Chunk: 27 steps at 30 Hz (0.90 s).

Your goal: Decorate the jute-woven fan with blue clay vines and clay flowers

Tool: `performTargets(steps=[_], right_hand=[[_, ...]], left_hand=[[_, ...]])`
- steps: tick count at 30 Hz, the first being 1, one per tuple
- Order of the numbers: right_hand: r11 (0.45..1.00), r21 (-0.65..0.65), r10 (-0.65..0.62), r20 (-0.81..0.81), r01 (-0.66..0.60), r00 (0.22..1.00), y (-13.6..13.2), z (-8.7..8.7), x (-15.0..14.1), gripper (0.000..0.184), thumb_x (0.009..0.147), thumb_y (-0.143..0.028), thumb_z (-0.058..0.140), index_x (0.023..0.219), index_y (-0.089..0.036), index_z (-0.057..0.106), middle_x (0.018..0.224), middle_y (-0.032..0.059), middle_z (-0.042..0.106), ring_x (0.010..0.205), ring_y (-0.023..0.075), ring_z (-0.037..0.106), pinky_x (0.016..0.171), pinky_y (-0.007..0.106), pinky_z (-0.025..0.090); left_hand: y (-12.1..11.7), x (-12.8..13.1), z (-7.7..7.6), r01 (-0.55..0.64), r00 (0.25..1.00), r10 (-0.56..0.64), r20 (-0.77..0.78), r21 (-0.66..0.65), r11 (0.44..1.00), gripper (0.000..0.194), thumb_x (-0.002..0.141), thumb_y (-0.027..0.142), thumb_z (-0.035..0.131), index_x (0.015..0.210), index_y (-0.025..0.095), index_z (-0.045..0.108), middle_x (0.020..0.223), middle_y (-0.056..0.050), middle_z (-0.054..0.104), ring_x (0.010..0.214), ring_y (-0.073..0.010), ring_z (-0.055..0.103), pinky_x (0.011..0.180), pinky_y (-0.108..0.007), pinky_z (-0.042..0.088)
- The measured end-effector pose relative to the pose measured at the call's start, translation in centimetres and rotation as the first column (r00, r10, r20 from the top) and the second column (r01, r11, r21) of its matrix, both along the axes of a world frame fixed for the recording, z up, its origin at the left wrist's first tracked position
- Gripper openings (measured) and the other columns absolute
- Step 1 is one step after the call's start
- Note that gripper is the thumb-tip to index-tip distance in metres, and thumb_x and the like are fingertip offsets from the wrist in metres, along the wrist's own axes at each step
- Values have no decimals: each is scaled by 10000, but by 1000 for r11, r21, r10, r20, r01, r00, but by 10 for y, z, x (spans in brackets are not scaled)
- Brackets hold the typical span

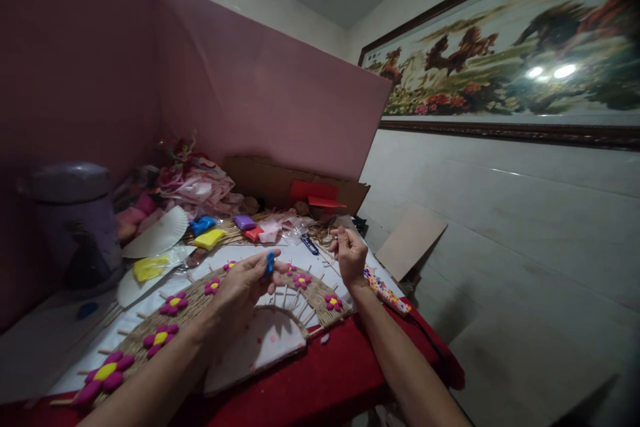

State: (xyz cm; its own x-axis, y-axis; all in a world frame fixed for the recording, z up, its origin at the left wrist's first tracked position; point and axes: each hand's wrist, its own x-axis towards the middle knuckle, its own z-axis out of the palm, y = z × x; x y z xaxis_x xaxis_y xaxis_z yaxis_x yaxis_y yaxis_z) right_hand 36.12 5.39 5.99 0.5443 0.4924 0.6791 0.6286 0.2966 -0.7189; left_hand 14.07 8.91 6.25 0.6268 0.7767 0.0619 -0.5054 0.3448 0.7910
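Note:
My left hand pinches a small lump of blue modelling clay between thumb and fingers, above a fan-shaped frame of sticks wrapped in twine. Magenta clay flowers with yellow centres sit along the frame's curved band. To the right, my right hand is raised with its fingers curled in and the thumb against them; whatever it may hold is too small to make out. Under the frame's inner curve is a pale, spotted board. The frame's near left part is partly hidden by my left forearm.
Packets of yellow clay, blue clay and purple clay lie behind the frame. A lidded container stands left, near white paper fans. Past my right hand are a blue cutter and a dotted strip.

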Motion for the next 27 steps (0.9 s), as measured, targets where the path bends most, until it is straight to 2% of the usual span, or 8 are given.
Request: performTargets(steps=[5,9,13,18,21,23,25,27], right_hand=[[957,-107,265,-62,-271,962,-6,19,-47,486,878,-547,404,753,-140,639,566,9,586,439,94,472,427,208,380],[898,-204,408,56,-389,911,-14,17,-90,413,878,-492,460,723,-169,665,754,40,604,670,136,568,542,225,452],[890,-161,432,-5,-427,902,-14,8,-111,233,813,-405,601,799,-184,674,840,34,608,779,160,584,654,259,484],[924,-20,381,-45,-382,924,-16,11,-110,160,862,-298,538,863,-189,656,948,53,654,910,187,605,833,319,472],[898,-55,439,45,-437,897,-31,9,-128,241,892,-282,483,1066,-217,637,1078,67,655,1041,210,589,941,359,431],[844,-129,529,39,-520,848,-41,4,-150,344,923,-347,414,1199,-239,588,1186,71,621,1143,222,545,1006,382,391],[789,-158,602,2,-594,798,-44,1,-170,528,912,-493,379,1348,-207,455,1368,89,477,1319,242,367,1107,409,262],[794,-143,585,-87,-591,806,-36,5,-180,725,867,-634,318,1415,-159,346,1455,116,352,1391,256,211,1141,425,162]], left_hand=[[3,-2,-1,-56,998,56,-42,-13,998,480,613,52,758,1066,117,611,844,-100,731,714,-169,691,693,-256,548],[4,0,-3,-106,993,110,-49,63,992,554,551,108,816,1064,104,609,702,-54,722,605,-154,669,627,-262,544],[0,0,-2,-142,990,144,-4,162,977,611,468,144,855,1035,103,630,735,-55,726,644,-174,667,607,-263,528],[-7,-2,5,-162,984,172,-40,187,969,620,587,240,804,1165,167,592,1150,-124,655,911,-238,658,736,-320,531],[-3,-1,14,-306,952,307,14,101,947,428,724,361,690,1099,164,631,1224,-113,615,1091,-226,589,906,-316,472],[-1,0,22,-369,929,365,61,51,928,397,801,443,579,1091,177,634,1230,-105,614,1169,-213,538,1003,-326,402],[-3,0,30,-416,909,413,63,53,908,414,843,478,496,1127,202,615,1275,-95,583,1225,-207,491,1055,-336,344],[-15,0,33,-450,893,449,37,100,887,408,851,459,488,1172,229,590,1340,-71,529,1295,-204,409,1091,-322,285]])
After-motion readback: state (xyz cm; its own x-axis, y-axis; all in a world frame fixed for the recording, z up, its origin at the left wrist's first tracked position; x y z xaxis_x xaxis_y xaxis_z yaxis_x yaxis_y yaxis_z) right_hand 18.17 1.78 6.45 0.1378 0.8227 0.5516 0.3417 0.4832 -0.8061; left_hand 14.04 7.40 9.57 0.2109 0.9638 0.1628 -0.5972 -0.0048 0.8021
